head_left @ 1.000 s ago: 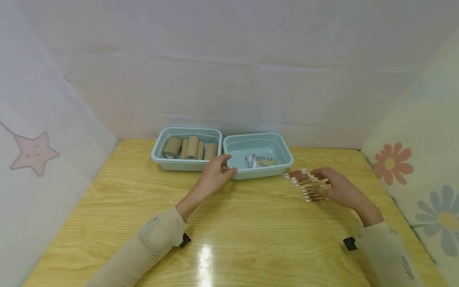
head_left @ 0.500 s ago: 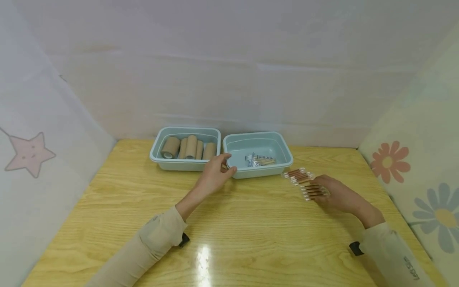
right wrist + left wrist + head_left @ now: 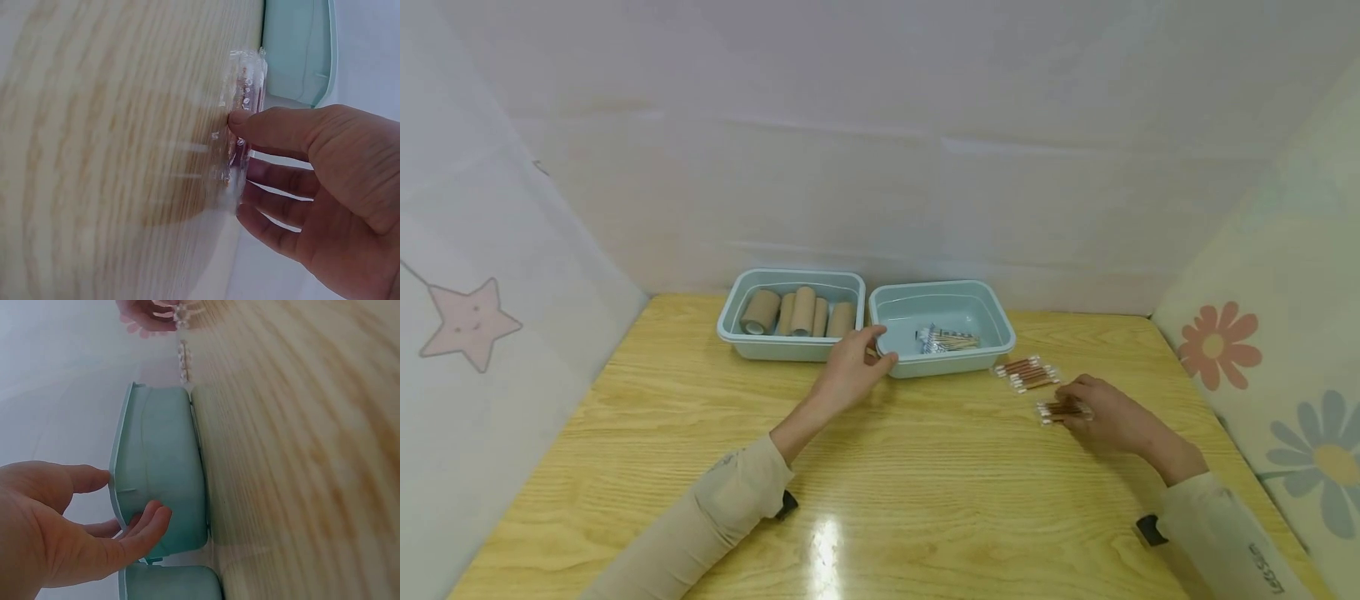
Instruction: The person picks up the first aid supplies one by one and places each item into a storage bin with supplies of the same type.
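My right hand pinches a clear packet of brown-stick cotton swabs between thumb and fingers, low over the table. In the right wrist view the thumb presses on the packet's crinkled plastic. More swab packets lie just beyond, beside the right-hand blue box. My left hand holds that box at its near left corner, thumb at the rim and fingers round the end, as the left wrist view also shows the box. Inside the box is a packet of pale-stick swabs.
A second blue box stands close on the left, with several cardboard tubes in it. Both boxes sit near the back wall of the wooden table. Side walls with printed shapes flank the table.
My right hand has closed its fingers on the nearest swab packet and drawn it slightly toward the near right, apart from the others. The left hand stays at the box corner.
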`<state>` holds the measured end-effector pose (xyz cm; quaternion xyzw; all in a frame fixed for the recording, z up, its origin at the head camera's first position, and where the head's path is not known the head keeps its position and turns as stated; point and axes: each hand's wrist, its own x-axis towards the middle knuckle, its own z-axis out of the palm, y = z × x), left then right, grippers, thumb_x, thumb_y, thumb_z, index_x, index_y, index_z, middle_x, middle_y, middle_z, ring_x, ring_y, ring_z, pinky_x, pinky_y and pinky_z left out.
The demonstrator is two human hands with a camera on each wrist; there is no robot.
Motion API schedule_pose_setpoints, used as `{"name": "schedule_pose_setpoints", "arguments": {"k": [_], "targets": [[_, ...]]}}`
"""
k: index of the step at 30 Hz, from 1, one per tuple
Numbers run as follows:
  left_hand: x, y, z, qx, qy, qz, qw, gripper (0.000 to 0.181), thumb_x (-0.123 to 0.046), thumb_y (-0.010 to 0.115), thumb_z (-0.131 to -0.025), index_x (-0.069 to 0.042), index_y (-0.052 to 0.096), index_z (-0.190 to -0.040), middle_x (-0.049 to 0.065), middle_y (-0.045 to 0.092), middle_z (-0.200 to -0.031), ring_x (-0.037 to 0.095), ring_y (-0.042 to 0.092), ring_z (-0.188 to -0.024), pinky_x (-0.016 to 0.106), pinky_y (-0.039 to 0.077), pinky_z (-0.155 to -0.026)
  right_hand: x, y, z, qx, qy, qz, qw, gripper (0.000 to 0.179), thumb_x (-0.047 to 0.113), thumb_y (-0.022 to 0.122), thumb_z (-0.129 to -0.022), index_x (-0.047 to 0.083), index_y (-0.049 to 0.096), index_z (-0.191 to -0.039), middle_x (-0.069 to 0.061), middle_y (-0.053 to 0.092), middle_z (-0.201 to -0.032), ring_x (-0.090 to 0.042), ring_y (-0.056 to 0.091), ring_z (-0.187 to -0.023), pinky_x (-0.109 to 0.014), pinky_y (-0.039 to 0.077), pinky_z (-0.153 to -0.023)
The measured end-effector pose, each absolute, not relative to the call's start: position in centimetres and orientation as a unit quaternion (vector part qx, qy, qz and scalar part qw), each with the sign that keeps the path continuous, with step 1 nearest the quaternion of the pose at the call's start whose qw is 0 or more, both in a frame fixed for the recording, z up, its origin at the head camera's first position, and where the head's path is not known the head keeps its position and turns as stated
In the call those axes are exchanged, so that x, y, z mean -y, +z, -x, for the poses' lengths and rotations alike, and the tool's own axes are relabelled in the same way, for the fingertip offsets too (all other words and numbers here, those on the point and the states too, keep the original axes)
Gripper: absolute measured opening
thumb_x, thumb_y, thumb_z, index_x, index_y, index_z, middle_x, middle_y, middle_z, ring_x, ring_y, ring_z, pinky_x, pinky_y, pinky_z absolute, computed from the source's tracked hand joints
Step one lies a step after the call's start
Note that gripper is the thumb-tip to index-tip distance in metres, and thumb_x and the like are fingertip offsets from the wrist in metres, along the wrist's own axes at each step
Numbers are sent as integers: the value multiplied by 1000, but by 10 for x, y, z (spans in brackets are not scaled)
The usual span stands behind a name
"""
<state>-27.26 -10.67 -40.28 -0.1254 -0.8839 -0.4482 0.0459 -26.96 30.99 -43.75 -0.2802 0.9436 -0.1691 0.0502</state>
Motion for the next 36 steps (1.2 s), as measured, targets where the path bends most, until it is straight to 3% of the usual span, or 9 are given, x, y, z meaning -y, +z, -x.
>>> {"name": "schedule_pose_setpoints", "arguments": {"k": [8, 21, 27, 36], "targets": [[108, -404, 273, 884, -446, 131, 52, 51, -31, 62, -89, -14, 47, -135, 4, 54, -99, 11, 56, -81, 29, 48, -70, -312, -440, 271, -938, -190, 284, 57, 17, 8, 67, -85, 7, 66, -102, -1, 56, -94, -19, 56, -86, -38, 47, -74], [108, -401, 270, 882, -451, 130, 44, 53, -32, 62, -90, -12, 46, -135, 5, 53, -99, 11, 55, -80, 28, 48, -68, -308, -434, 266, -945, -190, 258, 68, 14, 17, 66, -87, 14, 67, -101, 9, 61, -89, -10, 57, -82, -36, 47, -72], [110, -406, 273, 885, -443, 138, 50, 53, -37, 60, -90, -14, 45, -136, 3, 55, -100, 9, 55, -80, 27, 48, -67, -303, -425, 265, -937, -201, 277, 66, 15, 21, 66, -88, 15, 68, -101, 7, 63, -89, -10, 58, -81, -32, 49, -68], [110, -405, 273, 885, -443, 139, 37, 55, -34, 61, -90, -11, 43, -137, 7, 55, -102, 11, 56, -80, 27, 48, -66, -294, -397, 273, -937, -175, 303, 21, 16, 18, 64, -89, 15, 68, -105, 7, 63, -91, -9, 59, -81, -31, 49, -66]]}}
